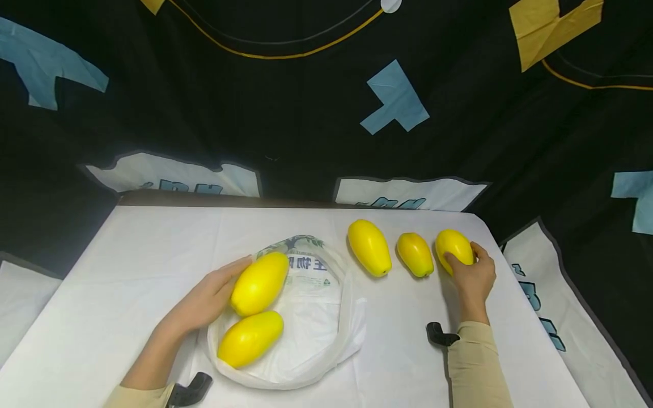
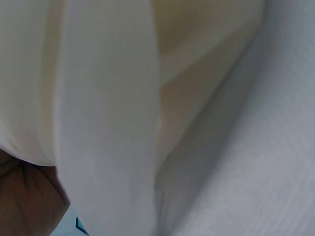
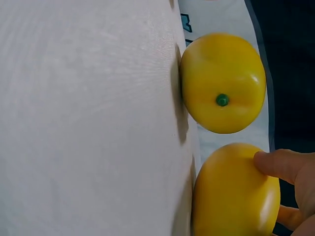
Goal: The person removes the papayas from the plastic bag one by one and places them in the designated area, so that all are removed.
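Right hand: this hand point(image 1: 471, 280) grasps the rightmost fruit, thumb on one side and fingers round the other, a side grip that probably keeps the smooth, rounded skin from rolling away.
Held fruit: yellow and plump, this fruit point(image 1: 454, 252) is near the far right corner of the surface; whether it rests there or is just lifted, I cannot tell.
Row: just beside it lies a small fruit point(image 1: 415, 254), its green stem end towards the near edge, then a long fruit point(image 1: 369, 248); gaps between them leave room for fingers.
Left hand: this hand point(image 1: 214, 294) is at the bag's left rim, fingers along the upper fruit point(image 1: 260, 283), perhaps to steady both; its thumb is hidden, so whether it grips plastic I cannot tell.
Bag: a thin white bag point(image 1: 311, 328), mouth spread wide, seemingly for easy access; the upper fruit and a lower fruit point(image 1: 251, 339) sit at its left side.
Surface: white-covered point(image 1: 403, 362), with black cloth point(image 1: 280, 124) beyond its far edge.
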Demonstrator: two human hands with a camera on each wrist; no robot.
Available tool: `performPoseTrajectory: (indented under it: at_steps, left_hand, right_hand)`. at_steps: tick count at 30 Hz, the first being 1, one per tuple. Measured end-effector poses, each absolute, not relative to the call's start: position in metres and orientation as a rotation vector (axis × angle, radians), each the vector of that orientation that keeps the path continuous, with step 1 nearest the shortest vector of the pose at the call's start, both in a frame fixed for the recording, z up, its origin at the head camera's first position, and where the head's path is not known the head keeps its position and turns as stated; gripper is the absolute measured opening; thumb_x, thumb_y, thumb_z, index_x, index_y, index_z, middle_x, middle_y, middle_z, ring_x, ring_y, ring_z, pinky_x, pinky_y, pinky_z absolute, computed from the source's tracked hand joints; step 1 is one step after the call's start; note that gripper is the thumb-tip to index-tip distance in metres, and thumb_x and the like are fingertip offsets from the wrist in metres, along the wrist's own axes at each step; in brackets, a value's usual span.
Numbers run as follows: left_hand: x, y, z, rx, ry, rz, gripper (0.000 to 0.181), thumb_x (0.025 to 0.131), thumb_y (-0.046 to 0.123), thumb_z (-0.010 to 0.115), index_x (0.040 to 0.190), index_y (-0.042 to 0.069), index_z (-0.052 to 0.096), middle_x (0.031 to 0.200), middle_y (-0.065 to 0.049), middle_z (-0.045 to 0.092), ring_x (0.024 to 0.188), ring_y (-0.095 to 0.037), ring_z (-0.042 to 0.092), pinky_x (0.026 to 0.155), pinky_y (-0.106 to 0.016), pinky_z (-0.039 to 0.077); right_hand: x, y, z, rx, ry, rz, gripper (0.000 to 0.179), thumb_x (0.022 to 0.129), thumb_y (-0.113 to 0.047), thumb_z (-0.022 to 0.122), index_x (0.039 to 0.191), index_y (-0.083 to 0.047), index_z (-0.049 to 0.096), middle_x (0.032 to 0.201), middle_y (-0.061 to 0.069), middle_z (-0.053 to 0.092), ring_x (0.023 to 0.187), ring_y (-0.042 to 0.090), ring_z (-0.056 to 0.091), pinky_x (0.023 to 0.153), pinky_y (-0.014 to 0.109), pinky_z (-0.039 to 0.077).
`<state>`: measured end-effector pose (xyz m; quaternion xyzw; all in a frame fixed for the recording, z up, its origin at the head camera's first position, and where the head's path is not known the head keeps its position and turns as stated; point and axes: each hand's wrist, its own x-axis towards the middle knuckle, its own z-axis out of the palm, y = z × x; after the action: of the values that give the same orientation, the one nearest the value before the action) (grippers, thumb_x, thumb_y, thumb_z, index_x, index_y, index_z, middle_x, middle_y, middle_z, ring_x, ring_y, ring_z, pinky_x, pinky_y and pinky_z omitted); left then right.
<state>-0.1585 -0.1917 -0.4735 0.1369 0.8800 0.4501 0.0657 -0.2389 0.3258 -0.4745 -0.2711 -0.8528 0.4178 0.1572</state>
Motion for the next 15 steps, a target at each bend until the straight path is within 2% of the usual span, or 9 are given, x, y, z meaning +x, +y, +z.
performPoseTrajectory:
  at_steps: [8,15]
  left_hand:
    - [-0.158,-0.192,-0.472,0.432,2.649,1.362,0.050,0.106,0.034,0.039,0.150,0.010,0.038,0.154,-0.010,0.035,0.142,-0.033,0.028,0.113,-0.058,0.023]
    - [-0.157,-0.192,-0.471,0.440,2.645,1.376,0.050,0.106,0.033,0.038,0.150,0.009,0.038,0.154,-0.011,0.035,0.142,-0.034,0.028,0.114,-0.058,0.023]
  right_hand:
    - [-0.236,0.320,-0.467,-0.710,-2.494,1.126,0.075,0.088,-0.037,0.069,0.150,-0.009,0.038,0.152,0.019,0.033,0.139,0.037,0.028,0.115,0.052,0.026]
    - [-0.234,0.306,-0.450,-0.568,-2.483,1.091,0.071,0.086,-0.034,0.071,0.147,-0.012,0.043,0.151,0.014,0.035,0.139,0.034,0.029,0.114,0.052,0.026]
